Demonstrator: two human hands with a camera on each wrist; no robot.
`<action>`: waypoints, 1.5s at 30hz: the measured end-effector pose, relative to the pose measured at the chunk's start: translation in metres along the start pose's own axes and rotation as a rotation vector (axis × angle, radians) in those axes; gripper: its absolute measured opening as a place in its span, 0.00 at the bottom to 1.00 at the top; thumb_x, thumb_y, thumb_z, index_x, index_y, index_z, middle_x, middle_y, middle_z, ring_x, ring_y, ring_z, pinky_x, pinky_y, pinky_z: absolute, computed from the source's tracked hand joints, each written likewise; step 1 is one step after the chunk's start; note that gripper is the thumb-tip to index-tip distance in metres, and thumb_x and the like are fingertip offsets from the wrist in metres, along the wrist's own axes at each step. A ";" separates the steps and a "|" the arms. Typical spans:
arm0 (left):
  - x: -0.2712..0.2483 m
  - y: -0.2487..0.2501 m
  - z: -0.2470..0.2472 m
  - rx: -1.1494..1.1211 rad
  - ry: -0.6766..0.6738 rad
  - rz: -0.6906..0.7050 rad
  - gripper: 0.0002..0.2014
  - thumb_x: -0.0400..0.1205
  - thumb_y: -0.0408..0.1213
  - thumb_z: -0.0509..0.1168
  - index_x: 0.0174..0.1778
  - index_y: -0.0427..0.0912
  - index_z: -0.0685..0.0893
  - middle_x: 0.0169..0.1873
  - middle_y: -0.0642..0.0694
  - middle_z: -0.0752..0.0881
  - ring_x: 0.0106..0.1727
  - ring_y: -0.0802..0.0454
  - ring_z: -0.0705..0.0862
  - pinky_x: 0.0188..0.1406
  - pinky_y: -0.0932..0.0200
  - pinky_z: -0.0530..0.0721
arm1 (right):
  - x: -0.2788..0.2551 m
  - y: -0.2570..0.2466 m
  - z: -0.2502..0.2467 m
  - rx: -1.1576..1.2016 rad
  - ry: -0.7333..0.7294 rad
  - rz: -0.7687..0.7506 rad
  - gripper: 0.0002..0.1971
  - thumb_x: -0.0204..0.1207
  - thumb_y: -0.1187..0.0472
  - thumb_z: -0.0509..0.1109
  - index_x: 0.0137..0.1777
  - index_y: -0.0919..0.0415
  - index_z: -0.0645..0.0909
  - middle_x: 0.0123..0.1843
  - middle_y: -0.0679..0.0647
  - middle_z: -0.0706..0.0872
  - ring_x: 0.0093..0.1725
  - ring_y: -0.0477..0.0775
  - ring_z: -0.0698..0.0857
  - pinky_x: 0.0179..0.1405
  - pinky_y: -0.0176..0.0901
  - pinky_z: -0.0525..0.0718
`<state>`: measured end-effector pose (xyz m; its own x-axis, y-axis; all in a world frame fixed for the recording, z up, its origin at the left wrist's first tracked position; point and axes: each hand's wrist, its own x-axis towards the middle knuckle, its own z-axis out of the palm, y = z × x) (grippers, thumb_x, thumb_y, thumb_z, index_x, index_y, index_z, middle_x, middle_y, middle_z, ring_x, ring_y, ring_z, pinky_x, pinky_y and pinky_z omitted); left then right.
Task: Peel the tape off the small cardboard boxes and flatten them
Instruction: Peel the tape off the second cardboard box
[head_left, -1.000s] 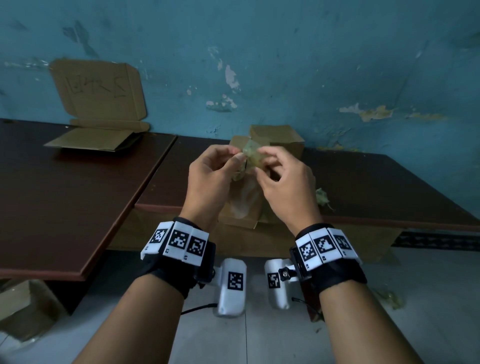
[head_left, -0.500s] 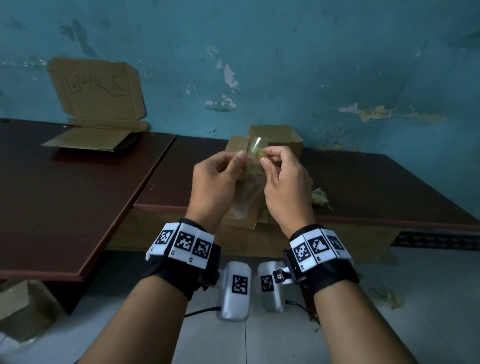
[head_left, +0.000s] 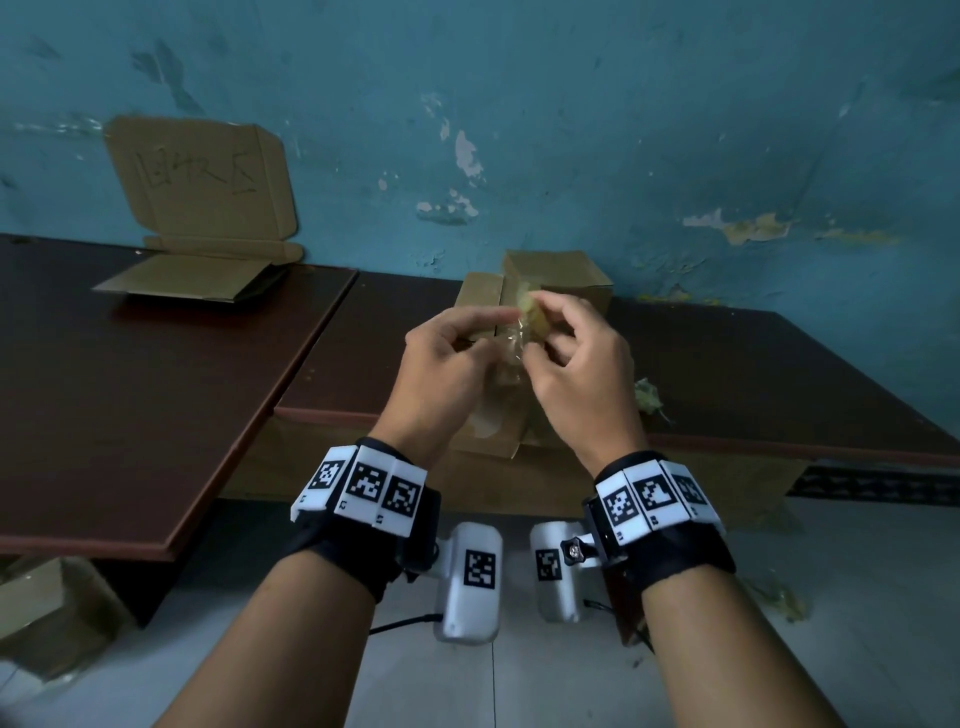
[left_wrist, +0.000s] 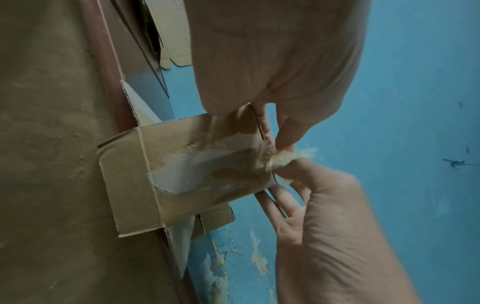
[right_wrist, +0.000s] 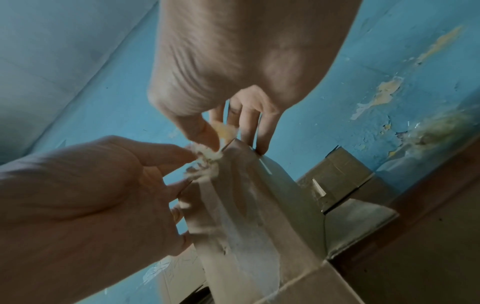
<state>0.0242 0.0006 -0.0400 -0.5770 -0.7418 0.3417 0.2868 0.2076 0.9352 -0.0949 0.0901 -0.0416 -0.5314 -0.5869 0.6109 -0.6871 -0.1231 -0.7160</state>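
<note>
A small cardboard box (head_left: 491, 431) is held upright in front of the table edge, with torn pale patches on its side (left_wrist: 194, 170). My left hand (head_left: 493, 325) grips the box's top edge, thumb in front and fingers behind (left_wrist: 272, 131). My right hand (head_left: 540, 325) pinches a crumpled wad of yellowish tape (head_left: 532, 306) at that same top edge, and its other fingers are spread. The wad (left_wrist: 283, 158) still clings to the box's top corner (right_wrist: 207, 158). The far side of the box is hidden.
A second small box (head_left: 566, 275) stands on the dark table (head_left: 753, 374) against the blue wall. A crumpled tape scrap (head_left: 649, 397) lies on the table to the right. Flattened cardboard (head_left: 202, 176) leans on the wall over the left table (head_left: 130, 389). Another box (head_left: 41, 613) sits on the floor.
Both hands have stayed at the box's top. The right hand has shifted its pinch on the tape and spread its other fingers, and the tape is bunched into a wad.
</note>
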 end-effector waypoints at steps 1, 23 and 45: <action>0.001 -0.004 0.001 0.033 0.002 0.037 0.14 0.87 0.26 0.70 0.56 0.50 0.95 0.60 0.42 0.92 0.59 0.46 0.93 0.55 0.56 0.92 | -0.001 -0.001 -0.001 -0.018 -0.014 -0.009 0.26 0.76 0.63 0.74 0.75 0.48 0.84 0.66 0.45 0.90 0.65 0.45 0.91 0.64 0.56 0.93; 0.005 -0.006 0.002 0.073 0.068 0.032 0.12 0.74 0.41 0.70 0.53 0.56 0.89 0.61 0.46 0.86 0.66 0.46 0.86 0.66 0.47 0.88 | 0.004 0.008 0.000 -0.331 -0.017 -0.191 0.13 0.91 0.62 0.68 0.71 0.65 0.86 0.63 0.51 0.84 0.53 0.44 0.83 0.51 0.31 0.77; 0.011 -0.013 0.001 0.090 0.152 0.092 0.19 0.87 0.50 0.75 0.67 0.58 0.73 0.46 0.47 0.90 0.54 0.43 0.93 0.58 0.37 0.93 | 0.008 0.010 -0.001 -0.127 -0.084 -0.096 0.16 0.80 0.64 0.82 0.65 0.52 0.90 0.58 0.45 0.87 0.60 0.49 0.90 0.62 0.57 0.91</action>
<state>0.0132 -0.0093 -0.0480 -0.4275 -0.8032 0.4149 0.2595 0.3306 0.9074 -0.1063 0.0848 -0.0435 -0.4209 -0.6428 0.6401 -0.7925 -0.0828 -0.6043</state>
